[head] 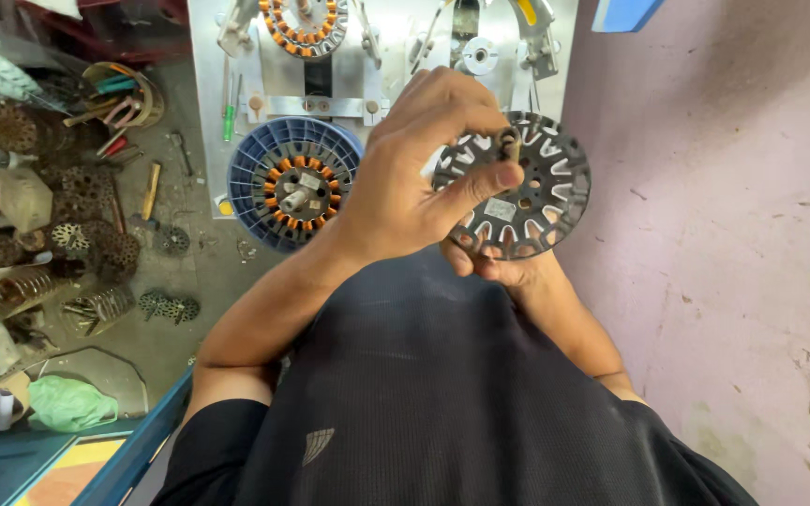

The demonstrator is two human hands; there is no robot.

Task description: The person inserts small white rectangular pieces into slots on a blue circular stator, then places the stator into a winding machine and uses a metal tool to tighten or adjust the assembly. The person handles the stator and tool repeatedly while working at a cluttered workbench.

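Observation:
I hold a round, dark grey slotted metal stator core [536, 192] in front of my body. My left hand [414, 173] reaches across it, thumb and fingers pinched on a small metal piece at the core's upper middle. My right hand [499, 267] supports the core from beneath, mostly hidden behind it and my left hand. Below the hands is my dark shirt.
A wound stator with copper coils sits in a blue ribbed holder [255, 178] on a white machine plate [208, 103]. A second coil ring [304, 26] is at the top. Left floor holds piles of rusty cores [96, 239], tools and a green bag [67, 403]. Pink wall [733, 234] stands right.

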